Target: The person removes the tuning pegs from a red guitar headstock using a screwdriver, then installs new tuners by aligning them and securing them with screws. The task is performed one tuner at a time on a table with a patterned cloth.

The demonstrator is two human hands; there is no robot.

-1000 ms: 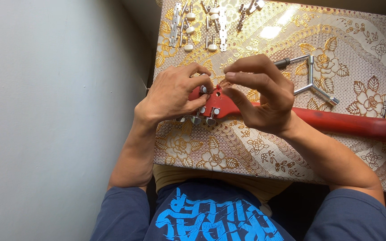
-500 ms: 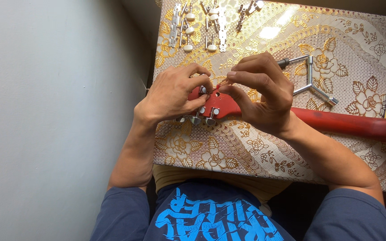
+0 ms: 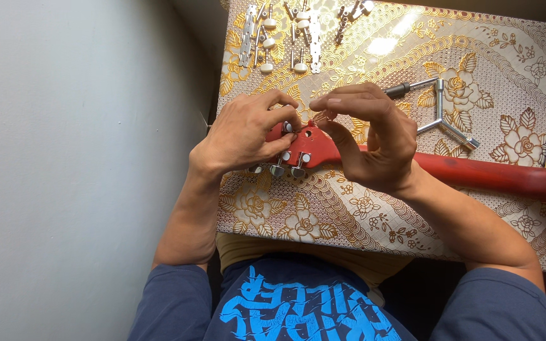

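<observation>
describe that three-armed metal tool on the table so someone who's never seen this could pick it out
On the gold floral tablecloth, look just beyond the red guitar neck, by the right hand. The Y-shaped silver wrench lies there, alone in having three arms meeting at one hub.

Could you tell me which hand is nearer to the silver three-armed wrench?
Right. The right hand is beside the silver three-armed metal wrench; the left hand lies beyond the red guitar headstock.

My hands on the headstock [image 3: 308, 149] at table [image 3: 513, 57] centre, neck [image 3: 488, 175] running to 3 o'clock, wrench [image 3: 440, 113] at 1, tuner strips [image 3: 285, 31] at 12.
</observation>
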